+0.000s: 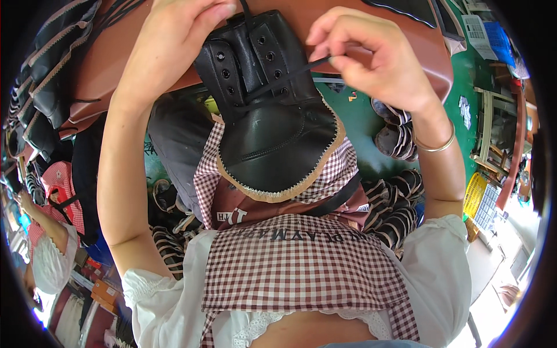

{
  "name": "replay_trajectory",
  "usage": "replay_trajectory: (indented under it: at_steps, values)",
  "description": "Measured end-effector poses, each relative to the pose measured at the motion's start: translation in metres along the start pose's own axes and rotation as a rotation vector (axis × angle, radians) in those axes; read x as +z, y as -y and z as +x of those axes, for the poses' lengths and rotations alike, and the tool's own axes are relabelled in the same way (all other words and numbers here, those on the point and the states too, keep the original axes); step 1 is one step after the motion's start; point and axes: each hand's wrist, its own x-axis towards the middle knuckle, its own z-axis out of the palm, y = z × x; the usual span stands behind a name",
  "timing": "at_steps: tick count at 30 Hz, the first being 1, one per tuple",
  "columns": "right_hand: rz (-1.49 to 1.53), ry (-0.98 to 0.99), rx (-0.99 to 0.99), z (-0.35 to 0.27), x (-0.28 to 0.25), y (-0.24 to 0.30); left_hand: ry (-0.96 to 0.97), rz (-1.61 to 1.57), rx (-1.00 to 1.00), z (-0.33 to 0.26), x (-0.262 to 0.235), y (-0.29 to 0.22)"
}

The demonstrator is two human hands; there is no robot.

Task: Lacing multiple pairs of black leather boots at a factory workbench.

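Note:
A black leather shoe upper (272,139) lies over my lap and against the table edge, its toe toward me. Its wide toe edge has a tan border with pale zigzag stitching. Two flaps with metal eyelets stand at the far end. A black shoelace (296,72) crosses between the flaps and runs to my right hand (374,55), whose thumb and finger pinch it near its end. My left hand (180,37) is raised beside the left flap, fingers closed. Another lace strand rises close to its fingertips, but the picture's top edge hides what they hold.
A brown table (139,58) spans the far side. More black uppers (58,75) are stacked on its left. Bundled uppers (391,203) lie on the green floor by my legs. Another person's arm (49,223) shows at far left. A wooden rack (487,127) and blue crate (499,43) stand right.

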Motion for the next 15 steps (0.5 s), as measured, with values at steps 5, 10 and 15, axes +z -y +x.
replay_trajectory:
  at_steps: [5,10,15]
  values:
    - [-0.047,0.08,0.093,0.002,0.005,0.006,-0.014,0.224,0.298,0.014,0.019,0.017]
    - [-0.223,0.128,0.25,-0.01,-0.014,0.008,0.056,0.508,0.107,-0.025,-0.007,0.011]
    - [-0.642,-0.037,0.249,-0.038,-0.084,-0.002,-0.22,0.012,-0.044,-0.129,-0.035,0.031]
